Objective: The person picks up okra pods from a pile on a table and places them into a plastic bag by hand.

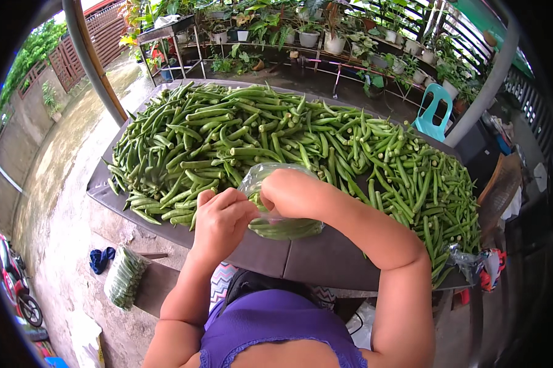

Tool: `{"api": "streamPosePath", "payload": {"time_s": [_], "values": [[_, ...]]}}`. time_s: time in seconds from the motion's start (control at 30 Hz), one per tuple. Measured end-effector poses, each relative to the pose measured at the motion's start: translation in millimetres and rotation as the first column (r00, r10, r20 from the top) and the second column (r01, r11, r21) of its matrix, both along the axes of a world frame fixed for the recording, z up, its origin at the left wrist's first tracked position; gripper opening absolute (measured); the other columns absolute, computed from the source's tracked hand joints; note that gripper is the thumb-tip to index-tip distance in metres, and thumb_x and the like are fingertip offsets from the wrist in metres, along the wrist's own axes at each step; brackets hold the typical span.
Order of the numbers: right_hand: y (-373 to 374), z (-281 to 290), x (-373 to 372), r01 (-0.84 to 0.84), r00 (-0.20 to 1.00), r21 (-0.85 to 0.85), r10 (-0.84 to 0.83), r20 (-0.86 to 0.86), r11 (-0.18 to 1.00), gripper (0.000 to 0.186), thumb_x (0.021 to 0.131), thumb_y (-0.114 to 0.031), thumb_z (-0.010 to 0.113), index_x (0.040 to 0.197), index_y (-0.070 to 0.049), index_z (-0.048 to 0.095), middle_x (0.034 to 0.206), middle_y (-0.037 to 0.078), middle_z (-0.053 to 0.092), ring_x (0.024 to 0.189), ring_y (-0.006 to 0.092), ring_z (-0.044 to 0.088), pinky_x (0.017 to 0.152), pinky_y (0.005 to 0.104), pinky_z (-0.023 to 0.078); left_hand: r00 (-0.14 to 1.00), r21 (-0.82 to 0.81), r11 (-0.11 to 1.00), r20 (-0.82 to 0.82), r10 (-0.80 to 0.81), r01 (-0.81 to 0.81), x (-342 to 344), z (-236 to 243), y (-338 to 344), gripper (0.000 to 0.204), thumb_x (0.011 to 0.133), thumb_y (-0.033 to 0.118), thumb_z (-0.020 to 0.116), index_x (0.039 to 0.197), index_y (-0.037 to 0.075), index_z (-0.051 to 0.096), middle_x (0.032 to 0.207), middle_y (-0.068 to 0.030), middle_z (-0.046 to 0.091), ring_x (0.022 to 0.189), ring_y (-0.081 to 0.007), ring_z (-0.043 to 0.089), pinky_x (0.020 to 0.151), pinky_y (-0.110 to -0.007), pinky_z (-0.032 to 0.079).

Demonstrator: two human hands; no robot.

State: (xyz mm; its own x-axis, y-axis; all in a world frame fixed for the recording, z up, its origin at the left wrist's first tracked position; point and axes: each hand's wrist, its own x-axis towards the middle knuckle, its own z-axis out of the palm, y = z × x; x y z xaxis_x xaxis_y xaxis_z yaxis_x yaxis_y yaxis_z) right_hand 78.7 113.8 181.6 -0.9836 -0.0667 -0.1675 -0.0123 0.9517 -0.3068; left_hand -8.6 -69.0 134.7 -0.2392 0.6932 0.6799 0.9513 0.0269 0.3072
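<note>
Your left hand (223, 216) grasps a clear plastic okra bag (287, 229), your right hand (289, 194) curls at its mouth, hold hidden, loose okra pods (206, 132) heaped beyond.

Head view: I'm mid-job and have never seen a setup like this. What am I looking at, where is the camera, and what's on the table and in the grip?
There is no machine here, just a person's two bare arms. The single picture comes from a wide fisheye camera worn on the head, looking down, so straight edges bend near the rim. Picture left is the person's left.

The dark table is mostly covered by loose green okra pods. At its near edge is a clear plastic bag with pods inside. The left hand grips its left edge; the right hand is at its opening, fingertips hidden.
</note>
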Motion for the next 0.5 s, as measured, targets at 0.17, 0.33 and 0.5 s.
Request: {"api": "streamPosePath", "payload": {"time_s": [0.17,0.33,0.5], "values": [[0.0,0.3,1.6,0.022,0.994,0.004,-0.023,0.106,1.000,0.012,0.070,-0.009,0.077,0.081,-0.003,0.076,0.081,0.020,0.071,0.080,0.0369,0.070,0.071,0.0460,0.054,0.972,-0.027,0.996,0.224,-0.074,0.082,1.5,-12.3,14.1,0.009,0.080,0.007,0.073,0.084,0.008,0.066,0.088,-0.0069,0.064,0.083,-0.0315,0.061,0.084,-0.039,0.044],[14.2,-1.8,2.2,-0.018,0.992,0.015,0.015,0.129,1.000,0.012,0.073,-0.011,0.073,0.081,-0.003,0.076,0.079,0.020,0.071,0.075,0.0343,0.070,0.069,0.0448,0.053,0.956,-0.214,0.940,0.187,-0.228,0.266,9.2,-9.8,15.6,0.025,0.081,0.013,0.074,0.103,0.009,0.064,0.100,-0.0050,0.069,0.090,-0.0282,0.066,0.085,-0.038,0.045],[82.1,18.5,35.7,0.253,0.926,-0.652,-0.375,-0.051,0.715,0.020,0.093,-0.014,0.068,0.106,0.000,0.073,0.090,0.007,0.074,0.073,0.0121,0.069,0.060,0.0256,0.054,0.977,-0.270,0.947,-0.070,-0.200,0.174,-0.7,-21.1,15.2,0.032,0.075,0.013,0.076,0.107,0.013,0.071,0.098,-0.0004,0.070,0.088,-0.0205,0.066,0.082,-0.036,0.043]]}}
